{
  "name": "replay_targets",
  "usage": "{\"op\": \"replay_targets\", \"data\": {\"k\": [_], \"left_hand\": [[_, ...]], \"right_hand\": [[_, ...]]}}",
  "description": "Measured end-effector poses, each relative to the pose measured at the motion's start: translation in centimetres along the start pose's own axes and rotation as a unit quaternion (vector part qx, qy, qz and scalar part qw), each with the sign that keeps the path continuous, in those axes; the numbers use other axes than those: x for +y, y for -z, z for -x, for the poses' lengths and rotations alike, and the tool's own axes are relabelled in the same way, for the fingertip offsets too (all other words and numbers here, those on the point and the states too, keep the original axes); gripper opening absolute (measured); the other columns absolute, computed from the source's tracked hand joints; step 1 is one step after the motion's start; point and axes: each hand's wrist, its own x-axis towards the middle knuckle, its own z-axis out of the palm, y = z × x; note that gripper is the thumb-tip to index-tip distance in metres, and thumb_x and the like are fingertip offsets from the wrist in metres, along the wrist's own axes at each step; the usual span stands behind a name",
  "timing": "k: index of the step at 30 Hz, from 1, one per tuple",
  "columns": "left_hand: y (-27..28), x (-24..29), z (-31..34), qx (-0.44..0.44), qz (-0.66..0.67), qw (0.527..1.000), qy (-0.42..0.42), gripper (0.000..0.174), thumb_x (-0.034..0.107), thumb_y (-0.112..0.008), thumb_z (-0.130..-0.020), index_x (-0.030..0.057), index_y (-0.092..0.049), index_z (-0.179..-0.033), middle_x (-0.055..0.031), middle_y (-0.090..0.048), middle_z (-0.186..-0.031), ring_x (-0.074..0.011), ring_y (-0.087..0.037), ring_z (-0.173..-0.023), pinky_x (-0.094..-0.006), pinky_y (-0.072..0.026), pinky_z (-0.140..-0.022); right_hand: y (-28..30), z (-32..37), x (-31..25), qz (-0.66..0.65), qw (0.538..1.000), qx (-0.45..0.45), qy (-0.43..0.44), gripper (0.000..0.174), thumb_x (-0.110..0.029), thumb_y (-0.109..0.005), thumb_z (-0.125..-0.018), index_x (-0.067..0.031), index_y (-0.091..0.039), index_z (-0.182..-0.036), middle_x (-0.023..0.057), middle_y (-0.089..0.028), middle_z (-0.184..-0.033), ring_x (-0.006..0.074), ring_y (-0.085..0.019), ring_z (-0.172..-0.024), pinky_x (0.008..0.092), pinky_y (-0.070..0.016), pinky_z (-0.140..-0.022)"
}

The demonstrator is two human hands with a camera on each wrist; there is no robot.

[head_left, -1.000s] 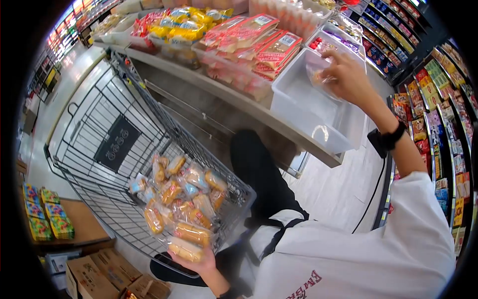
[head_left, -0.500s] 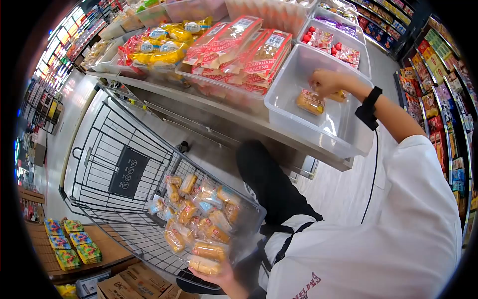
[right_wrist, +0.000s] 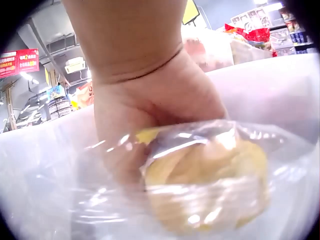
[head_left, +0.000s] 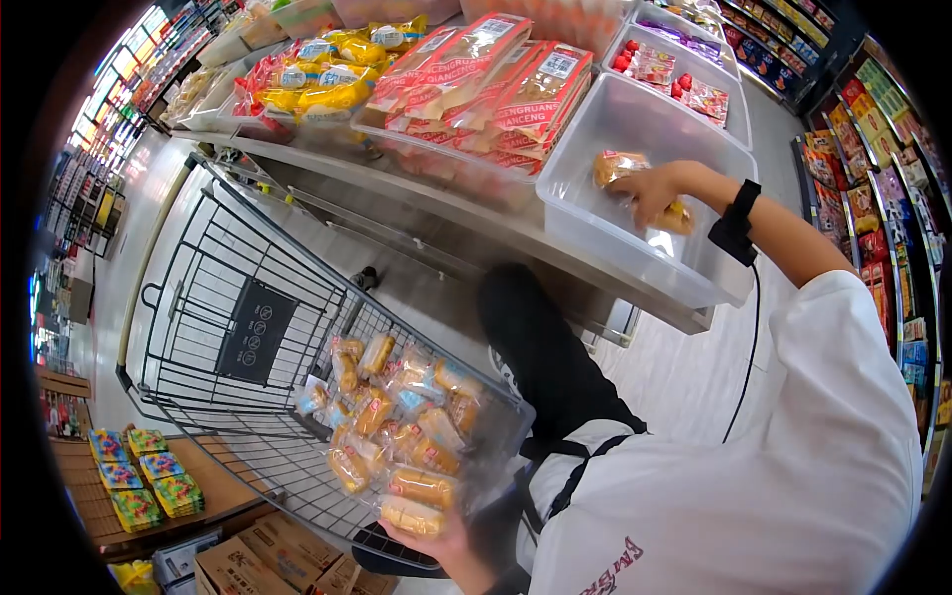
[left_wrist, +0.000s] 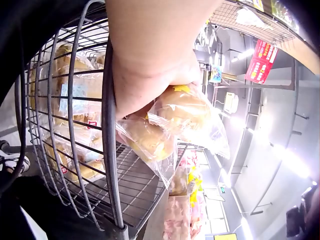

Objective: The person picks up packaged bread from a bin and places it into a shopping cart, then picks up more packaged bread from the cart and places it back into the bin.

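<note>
In the head view my left hand (head_left: 431,540) holds a wrapped bread roll (head_left: 412,516) at the cart's near end, with another roll (head_left: 423,486) against it. The left wrist view shows two clear-wrapped rolls (left_wrist: 182,112) at the fingers of that hand (left_wrist: 150,75). My right hand (head_left: 654,193) is down inside a translucent bin (head_left: 595,233), between a wrapped roll (head_left: 620,167) at its fingers and another (head_left: 676,216) beneath its palm. In the right wrist view, a wrapped roll (right_wrist: 207,187) covers the fingers of the right hand (right_wrist: 155,110); their grip is unclear.
The metal cart (head_left: 248,426) holds several wrapped rolls (head_left: 372,412). Bins of red-and-white packets (head_left: 535,99), yellow packets (head_left: 337,94) and red snacks (head_left: 704,99) surround the bin on the display table (head_left: 416,213). Cardboard boxes (head_left: 243,565) stand lower left; stocked shelves line the right.
My right hand went down into the bin and let go of a roll there. Since half a second ago, one roll has shifted away from me and the other nearer. My left hand keeps its hold.
</note>
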Motion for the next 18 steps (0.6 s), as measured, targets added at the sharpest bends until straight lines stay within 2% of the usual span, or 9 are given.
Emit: {"op": "replay_targets", "data": {"k": [1, 3, 5, 7, 10, 14, 16, 17, 18], "left_hand": [[-0.1, -0.1, 0.1, 0.001, 0.001, 1.000, -0.001, 0.072, 0.064, -0.048, -0.089, 0.0188, -0.039, -0.145, -0.0032, -0.041, -0.148, -0.0275, -0.042, -0.133, -0.0493, -0.0431, -0.103], [-0.4, -0.5, 0.5, 0.066, -0.194, 0.976, -0.072, 0.072, 0.064, -0.048, -0.089, 0.0192, -0.039, -0.145, -0.0030, -0.041, -0.147, -0.0272, -0.041, -0.133, -0.0499, -0.0410, -0.104], [-0.1, -0.7, 0.3, 0.069, -0.196, 0.975, -0.077, 0.072, 0.064, -0.048, -0.089, 0.0193, -0.039, -0.145, -0.0029, -0.041, -0.148, -0.0271, -0.041, -0.133, -0.0499, -0.0399, -0.105], [0.0, -0.7, 0.3, 0.071, -0.198, 0.974, -0.081, 0.072, 0.064, -0.048, -0.089, 0.0195, -0.039, -0.145, -0.0028, -0.041, -0.148, -0.0270, -0.041, -0.133, -0.0500, -0.0389, -0.105], [-0.3, -0.8, 0.3, 0.067, -0.161, 0.982, -0.076, 0.072, 0.064, -0.047, -0.089, 0.0196, -0.039, -0.145, -0.0025, -0.041, -0.147, -0.0266, -0.040, -0.133, -0.0497, -0.0375, -0.106], [-0.6, -0.6, 0.7, 0.077, -0.199, 0.974, -0.071, 0.073, 0.065, -0.047, -0.089, 0.0197, -0.038, -0.146, -0.0022, -0.040, -0.148, -0.0262, -0.040, -0.134, -0.0509, -0.0378, -0.105], [-0.5, -0.6, 0.6, 0.080, -0.199, 0.974, -0.068, 0.074, 0.065, -0.047, -0.089, 0.0196, -0.037, -0.146, -0.0022, -0.039, -0.148, -0.0262, -0.040, -0.134, -0.0515, -0.0377, -0.105], [-0.2, -0.7, 0.4, 0.072, -0.196, 0.975, -0.070, 0.074, 0.065, -0.047, -0.089, 0.0197, -0.037, -0.146, -0.0025, -0.039, -0.149, -0.0262, -0.040, -0.134, -0.0517, -0.0379, -0.105], [-0.2, -0.6, 0.4, 0.064, -0.194, 0.976, -0.074, 0.074, 0.065, -0.048, -0.089, 0.0197, -0.036, -0.146, -0.0028, -0.039, -0.149, -0.0263, -0.040, -0.134, -0.0519, -0.0381, -0.105]], "right_hand": [[-0.2, -0.4, 0.0, -0.010, 0.999, 0.024, 0.021, 0.079, -0.025, -0.073, -0.068, -0.0055, -0.045, -0.139, 0.0208, -0.063, -0.112, 0.0341, -0.062, -0.105, 0.0422, -0.0477, -0.089], [0.5, -0.7, -0.5, 0.008, 0.999, 0.005, 0.043, 0.081, -0.025, -0.073, -0.068, -0.0045, -0.042, -0.140, 0.0218, -0.063, -0.113, 0.0347, -0.061, -0.107, 0.0425, -0.0469, -0.091], [0.9, -0.8, -0.8, 0.023, 0.998, -0.016, 0.063, 0.084, -0.025, -0.073, -0.068, -0.0034, -0.039, -0.142, 0.0228, -0.062, -0.114, 0.0353, -0.060, -0.109, 0.0428, -0.0461, -0.092], [1.3, -1.2, -0.3, 0.043, 0.999, 0.030, -0.014, 0.085, -0.027, -0.071, -0.069, -0.0084, -0.035, -0.144, 0.0211, -0.063, -0.111, 0.0327, -0.061, -0.108, 0.0425, -0.0471, -0.090], [1.2, -1.5, 0.4, 0.025, 0.995, 0.096, -0.012, 0.083, -0.027, -0.072, -0.070, -0.0059, -0.036, -0.141, 0.0218, -0.062, -0.112, 0.0343, -0.060, -0.109, 0.0419, -0.0467, -0.091], [1.1, -1.4, 0.2, 0.029, 0.995, 0.092, 0.014, 0.080, -0.027, -0.074, -0.069, -0.0056, -0.038, -0.137, 0.0219, -0.056, -0.120, 0.0373, -0.055, -0.115, 0.0430, -0.0445, -0.095], [0.7, -0.5, -0.9, 0.025, 0.971, 0.217, 0.098, 0.079, -0.027, -0.077, -0.068, -0.0067, -0.040, -0.135, 0.0222, -0.047, -0.130, 0.0400, -0.049, -0.120, 0.0443, -0.0429, -0.097], [0.5, 0.0, -1.6, 0.024, 0.971, 0.217, 0.095, 0.079, -0.027, -0.077, -0.068, -0.0067, -0.040, -0.135, 0.0222, -0.047, -0.130, 0.0400, -0.049, -0.120, 0.0443, -0.0429, -0.097], [0.6, 0.5, -2.7, 0.059, 0.958, 0.266, 0.084, 0.079, -0.027, -0.077, -0.067, -0.0077, -0.040, -0.135, 0.0211, -0.043, -0.134, 0.0403, -0.046, -0.121, 0.0445, -0.0425, -0.097]]}}
